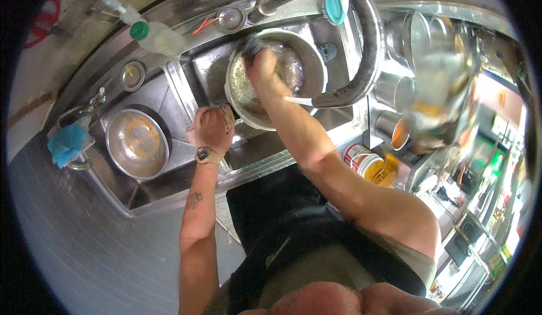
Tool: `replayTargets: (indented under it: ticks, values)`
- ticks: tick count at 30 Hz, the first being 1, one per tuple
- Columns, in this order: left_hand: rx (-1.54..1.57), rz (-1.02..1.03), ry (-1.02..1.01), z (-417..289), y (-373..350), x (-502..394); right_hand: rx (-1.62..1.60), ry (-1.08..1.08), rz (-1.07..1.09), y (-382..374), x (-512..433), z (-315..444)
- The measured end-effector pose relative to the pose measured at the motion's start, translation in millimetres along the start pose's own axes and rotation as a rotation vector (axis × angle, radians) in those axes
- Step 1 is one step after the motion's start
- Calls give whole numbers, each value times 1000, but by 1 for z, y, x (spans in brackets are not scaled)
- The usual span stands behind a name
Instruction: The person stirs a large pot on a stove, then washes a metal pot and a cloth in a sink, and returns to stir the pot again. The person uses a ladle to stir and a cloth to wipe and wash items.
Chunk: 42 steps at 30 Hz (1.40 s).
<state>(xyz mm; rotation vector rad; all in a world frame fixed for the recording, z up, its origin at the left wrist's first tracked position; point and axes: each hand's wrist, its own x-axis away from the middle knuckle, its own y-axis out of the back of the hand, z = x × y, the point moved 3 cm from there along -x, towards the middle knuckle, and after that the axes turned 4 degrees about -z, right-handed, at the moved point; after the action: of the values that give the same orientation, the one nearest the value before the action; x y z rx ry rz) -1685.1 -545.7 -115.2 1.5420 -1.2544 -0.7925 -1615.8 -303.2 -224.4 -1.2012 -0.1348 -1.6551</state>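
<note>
My right hand (260, 67) reaches into a large round metal pot (314, 75) standing in the right sink basin. Its fingers are closed on a dark scrubber (253, 46), blurred and partly hidden, against the pot's inner left wall. Murky, shiny water (292, 67) lies in the pot. My left hand (213, 130), with a watch on the wrist, is bent over the divider between the basins, close to the pot's lower left side. Something tan shows by its fingers; what it is and whether it is gripped cannot be told.
A metal bowl (118, 154) with orange residue sits in the left basin. The thick curved faucet (374, 56) arches over the pot's right side. Beyond are a green-capped bottle (163, 41), a teal brush (335, 9), a blue cloth (67, 145), metal containers (394, 90) and a labelled bucket (360, 158).
</note>
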Motion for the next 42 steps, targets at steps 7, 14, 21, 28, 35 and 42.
replayTargets:
  ticks: [7,14,21,28,35,42]
  values:
    - [-9,126,57,-2,-1,0,870,512,-170,7,10,-44]
    - [-34,33,13,-5,2,-1,178,57,-49,41,-64,-18]
    - [-85,42,-17,-7,5,-1,2341,254,1045,90,51,-41]
    - [60,-68,-15,-2,7,1,2945,1444,1306,37,31,131]
    - [76,-68,5,1,3,5,3149,717,1188,23,22,131]
    - [24,21,49,4,-1,6,2298,1290,893,-7,70,129]
